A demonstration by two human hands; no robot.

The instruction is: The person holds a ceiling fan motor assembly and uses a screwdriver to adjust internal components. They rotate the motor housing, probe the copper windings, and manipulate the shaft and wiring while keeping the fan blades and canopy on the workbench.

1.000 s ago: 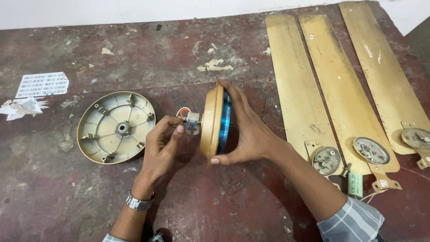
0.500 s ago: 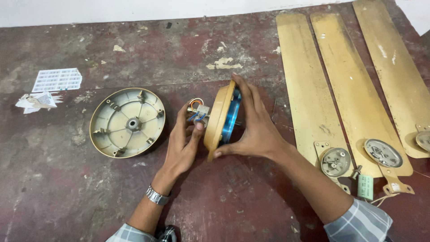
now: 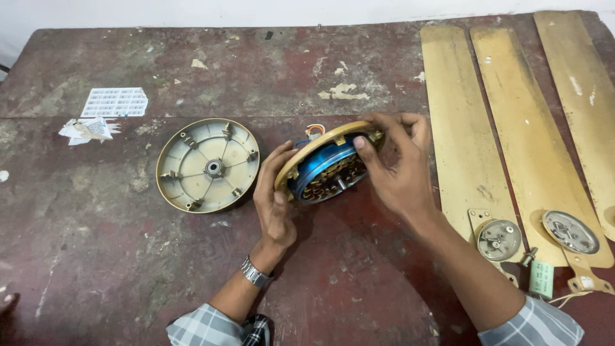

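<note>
Change: the motor half [image 3: 328, 168], stood almost on edge a second ago, is now tipped back so its open face with the blue ring and copper windings looks up toward the camera.
Left hand [image 3: 274, 202]: grasping the lower left rim of the motor half, fingers curled under the gold shell, where earlier it was at the wires on the back.
Right hand [image 3: 396, 168]: grasping the upper right rim, thumb laid on the blue ring.
Position: the motor half is held tilted just above the desk [image 3: 96, 256], between both hands, with the small wires [image 3: 314, 130] sticking out at its top edge.
Meaning: the inside is now exposed for looking at or working on.
Nearby: the round cover [image 3: 207, 165] lies open side up just left; three gold blades [image 3: 506, 122] lie at the right.
</note>
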